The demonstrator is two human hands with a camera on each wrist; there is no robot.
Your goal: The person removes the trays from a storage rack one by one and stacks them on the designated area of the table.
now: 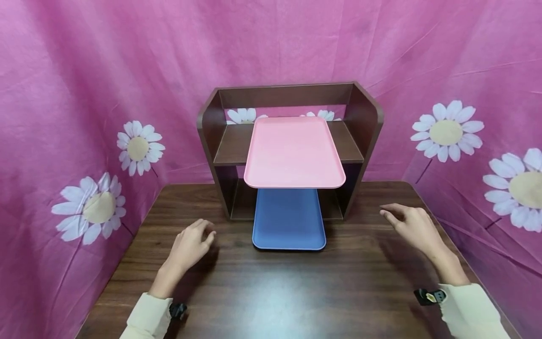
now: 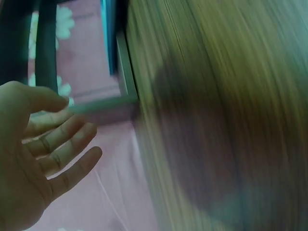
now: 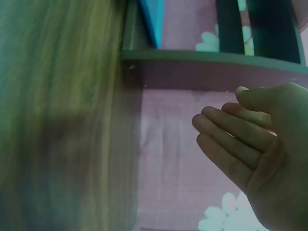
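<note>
The left hand [image 1: 190,245] and right hand [image 1: 415,229] hold nothing, fingers relaxed, on either side of the shelf [image 1: 365,120]. The pink tray [image 1: 294,153] juts from the upper board [image 1: 234,145], hiding the rear of the blue tray [image 1: 289,221] below; wrist views blur the tabletop [image 1: 360,268].

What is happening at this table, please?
A person's left hand and right hand hold nothing, one on each side of a brown rack on the table. A pink tray lies on its upper shelf, a blue tray on the lower shelf; both stick out at the front.
</note>
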